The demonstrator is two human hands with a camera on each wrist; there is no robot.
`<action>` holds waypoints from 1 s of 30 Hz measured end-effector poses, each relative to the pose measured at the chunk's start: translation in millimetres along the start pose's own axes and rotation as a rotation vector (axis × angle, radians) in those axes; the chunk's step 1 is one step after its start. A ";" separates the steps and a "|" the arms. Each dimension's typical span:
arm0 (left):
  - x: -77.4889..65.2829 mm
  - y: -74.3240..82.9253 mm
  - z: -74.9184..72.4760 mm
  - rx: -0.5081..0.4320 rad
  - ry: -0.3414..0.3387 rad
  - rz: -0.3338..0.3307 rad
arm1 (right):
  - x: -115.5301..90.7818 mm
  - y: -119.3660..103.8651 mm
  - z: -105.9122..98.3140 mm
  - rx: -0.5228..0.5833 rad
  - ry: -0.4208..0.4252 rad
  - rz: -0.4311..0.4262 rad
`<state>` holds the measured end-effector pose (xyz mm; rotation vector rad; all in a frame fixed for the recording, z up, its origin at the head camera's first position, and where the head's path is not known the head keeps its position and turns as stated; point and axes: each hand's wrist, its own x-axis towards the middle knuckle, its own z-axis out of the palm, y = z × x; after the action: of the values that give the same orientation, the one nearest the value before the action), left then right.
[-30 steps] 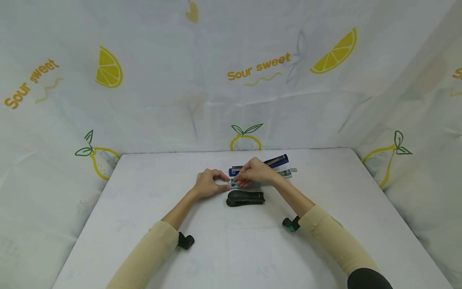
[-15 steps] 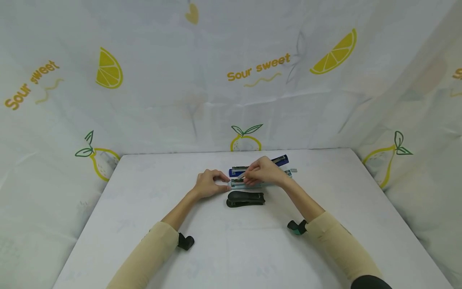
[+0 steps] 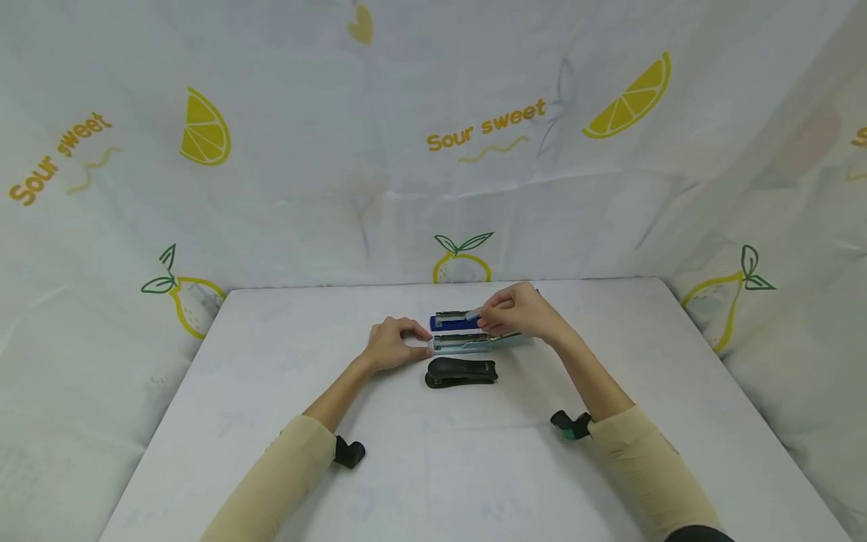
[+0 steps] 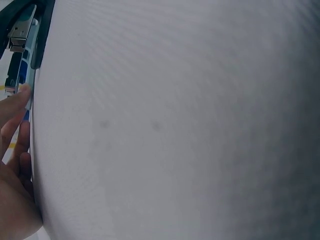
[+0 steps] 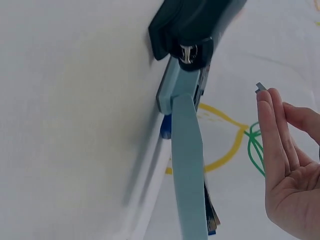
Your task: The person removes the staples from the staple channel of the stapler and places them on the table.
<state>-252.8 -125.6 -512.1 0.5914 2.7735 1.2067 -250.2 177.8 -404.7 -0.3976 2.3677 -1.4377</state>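
Note:
My left hand [image 3: 395, 345] holds the left end of a light-blue stapler [image 3: 462, 348] between thumb and fingers; this stapler lies opened out, its staple channel showing. Above it, my right hand [image 3: 520, 310] pinches a small grey strip of staples [image 3: 473, 315], lifted off the table. In the right wrist view the strip's tip [image 5: 260, 87] pokes past the fingertips, apart from the light-blue stapler's swung-back arm [image 5: 188, 160]. Behind lies a dark-blue stapler [image 3: 443, 324], also opened, its right part hidden by my right hand. A black stapler [image 3: 460, 372] lies closed in front.
All three staplers lie roughly parallel on a white table [image 3: 433, 467]. A white cloth [image 3: 291, 188] printed with lemons hangs at the back and sides. Black wrist devices [image 3: 350, 453] are worn at both sleeves.
My right hand has risen from the light-blue stapler's channel and moved right and back, carrying the staple strip. It now covers the dark-blue stapler's right part. My left hand stays put.

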 end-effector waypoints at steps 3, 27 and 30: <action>0.2 0.2 -0.1 0.003 0.003 0.000 | -4.2 0.8 -8.5 -0.013 0.026 -0.006; -0.7 1.7 -0.5 0.003 0.008 0.004 | -42.5 16.1 -63.2 -0.026 0.138 0.028; 0.1 1.0 0.2 0.002 0.006 0.002 | -47.5 20.9 -69.3 -0.020 0.143 0.036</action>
<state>-252.6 -124.8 -511.6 0.5921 2.7798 1.2081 -238.1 261.6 -386.8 -0.2645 2.4897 -1.4718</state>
